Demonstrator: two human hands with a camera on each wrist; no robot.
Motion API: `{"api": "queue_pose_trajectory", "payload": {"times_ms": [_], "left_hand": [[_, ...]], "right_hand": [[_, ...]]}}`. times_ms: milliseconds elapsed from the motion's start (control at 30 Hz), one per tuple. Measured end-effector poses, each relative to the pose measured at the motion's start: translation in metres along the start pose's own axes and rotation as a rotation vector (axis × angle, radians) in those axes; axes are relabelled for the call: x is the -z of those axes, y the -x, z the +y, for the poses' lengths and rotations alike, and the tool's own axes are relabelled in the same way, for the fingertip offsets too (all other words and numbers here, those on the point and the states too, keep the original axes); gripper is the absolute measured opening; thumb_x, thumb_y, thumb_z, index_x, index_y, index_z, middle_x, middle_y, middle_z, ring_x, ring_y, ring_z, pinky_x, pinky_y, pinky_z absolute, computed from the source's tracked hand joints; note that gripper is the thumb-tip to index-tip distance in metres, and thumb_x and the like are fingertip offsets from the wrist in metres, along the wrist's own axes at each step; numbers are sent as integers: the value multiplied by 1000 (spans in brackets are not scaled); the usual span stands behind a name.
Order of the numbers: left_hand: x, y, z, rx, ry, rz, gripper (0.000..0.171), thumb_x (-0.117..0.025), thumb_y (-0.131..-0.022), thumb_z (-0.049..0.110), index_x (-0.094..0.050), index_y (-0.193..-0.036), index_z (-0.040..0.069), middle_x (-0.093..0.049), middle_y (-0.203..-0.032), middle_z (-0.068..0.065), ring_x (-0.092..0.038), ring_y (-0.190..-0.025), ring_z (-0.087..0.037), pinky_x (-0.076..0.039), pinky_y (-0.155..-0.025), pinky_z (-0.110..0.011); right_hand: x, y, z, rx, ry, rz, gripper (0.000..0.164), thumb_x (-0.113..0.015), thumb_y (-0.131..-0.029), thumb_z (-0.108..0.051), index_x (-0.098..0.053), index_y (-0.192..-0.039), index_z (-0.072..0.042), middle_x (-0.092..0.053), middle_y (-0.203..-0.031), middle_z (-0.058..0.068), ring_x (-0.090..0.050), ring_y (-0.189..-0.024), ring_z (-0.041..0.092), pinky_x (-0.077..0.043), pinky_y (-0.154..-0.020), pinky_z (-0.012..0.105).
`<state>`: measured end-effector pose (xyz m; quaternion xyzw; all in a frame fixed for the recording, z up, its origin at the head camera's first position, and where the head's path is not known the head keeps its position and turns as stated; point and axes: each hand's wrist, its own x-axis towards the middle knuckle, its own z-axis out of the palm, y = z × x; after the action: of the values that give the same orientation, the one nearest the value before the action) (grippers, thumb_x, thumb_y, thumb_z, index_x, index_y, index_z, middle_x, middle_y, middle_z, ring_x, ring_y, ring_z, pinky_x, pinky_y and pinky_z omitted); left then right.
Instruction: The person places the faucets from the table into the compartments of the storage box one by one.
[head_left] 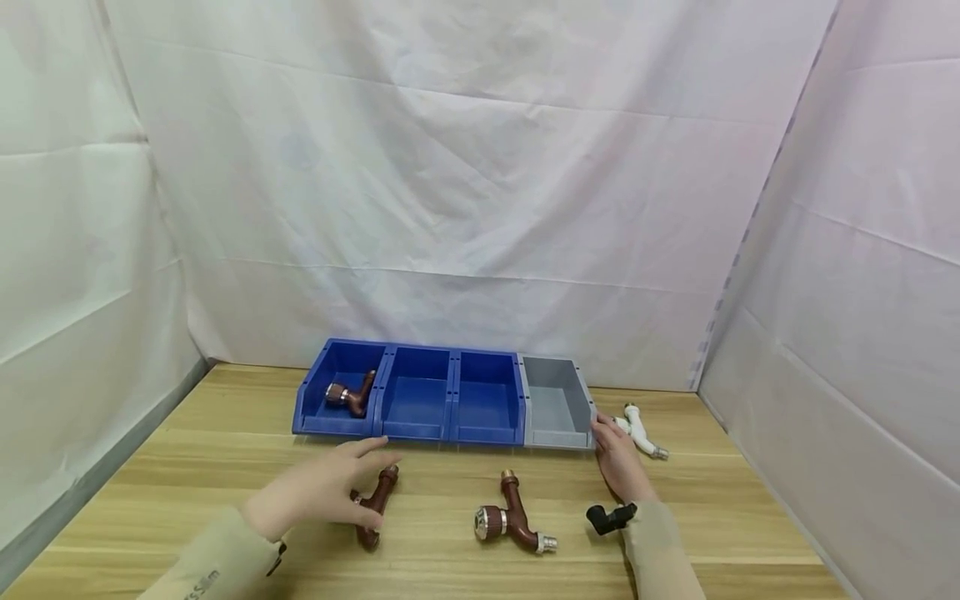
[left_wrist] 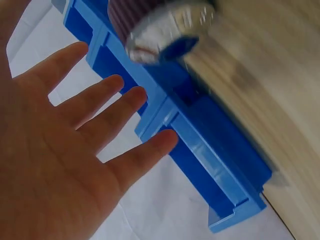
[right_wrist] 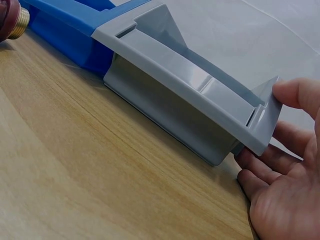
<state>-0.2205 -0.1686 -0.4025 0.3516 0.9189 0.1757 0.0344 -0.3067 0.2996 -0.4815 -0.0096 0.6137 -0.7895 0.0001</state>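
The left hand [head_left: 326, 492], spread wide and empty, is nearest a brown tap [head_left: 380, 500] lying just right of its palm, long axis pointing toward the blue bins [head_left: 415, 432], while the right hand [head_left: 624, 468] grips the grey bin [head_left: 557, 438]

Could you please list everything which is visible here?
Wooden table: one, light brown, below.
White cloth sheets: count unclear, white, behind and beside.
Blue plastic bins: three, blue, in a row.
Grey plastic bin: one, grey, right end of row.
Brown angled taps: three, brown; one in leftmost bin, two in front of the bins.
White angled tap: one, white, right of grey bin.
Small black devices: two, black, at the wrists.
Beige sleeves: two, beige, both arms.
Left hand: one, near a brown tap.
Right hand: one, gripping grey bin's side.
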Motion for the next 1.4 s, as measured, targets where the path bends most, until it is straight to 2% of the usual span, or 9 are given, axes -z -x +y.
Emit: {"api": "queue_pose_trajectory", "payload": {"times_ms": [100, 333, 533, 767, 1100, 1400], "left_hand": [[-6, 1, 3, -8, 7, -18, 89, -75, -72, 60, -49, -145, 16, -37, -149, -22, -45, -127, -44, -41, -96, -59], [-16, 2, 8, 26, 53, -77, 96, -82, -66, 56, -44, -148, 23, -30, -153, -22, -38, -131, -48, -37, -97, -63], [-17, 0, 10, 42, 78, -100, 97, -85, -64, 51, -44, -148, 26, -27, -154, -22, -37, -132, -47, -37, -97, -64], [-15, -3, 12, 59, 80, -127, 97, -88, -62, 47, -45, -147, 25, -26, -154, -24, -41, -129, -46, -42, -93, -61], [-18, -6, 12, 59, 58, -155, 95, -88, -61, 47, -49, -145, 23, -34, -149, -25, -43, -128, -44, -41, -96, -58], [-18, -6, 12, 57, 35, -139, 96, -90, -58, 45, -51, -143, 20, -36, -146, -28, -46, -124, -46, -42, -94, -59]], "right_hand": [[1, 0, 0, -2, 5, 9, 57, -44, -104, -14, -20, -151, 6, -20, -157, 15, -21, -142, 24, -17, -115, 34], [3, -2, 2, -15, 8, 13, 63, -46, -103, -15, -12, -152, 8, -14, -158, 19, -15, -145, 27, -12, -116, 38], [3, -2, 2, -9, 17, 11, 65, -48, -103, -17, -12, -152, 8, -14, -158, 20, -15, -144, 28, -14, -116, 38], [2, -1, 0, -16, 3, 9, 67, -49, -103, -18, -11, -152, 7, -13, -158, 20, -14, -145, 28, -12, -116, 38], [1, 1, 0, -42, -33, 13, 60, -43, -104, -13, -13, -153, 4, -16, -157, 15, -17, -144, 23, -14, -116, 34], [0, -1, -2, -42, -19, 30, 60, -43, -104, -13, -14, -152, 6, -18, -157, 18, -18, -144, 25, -15, -116, 34]]}}
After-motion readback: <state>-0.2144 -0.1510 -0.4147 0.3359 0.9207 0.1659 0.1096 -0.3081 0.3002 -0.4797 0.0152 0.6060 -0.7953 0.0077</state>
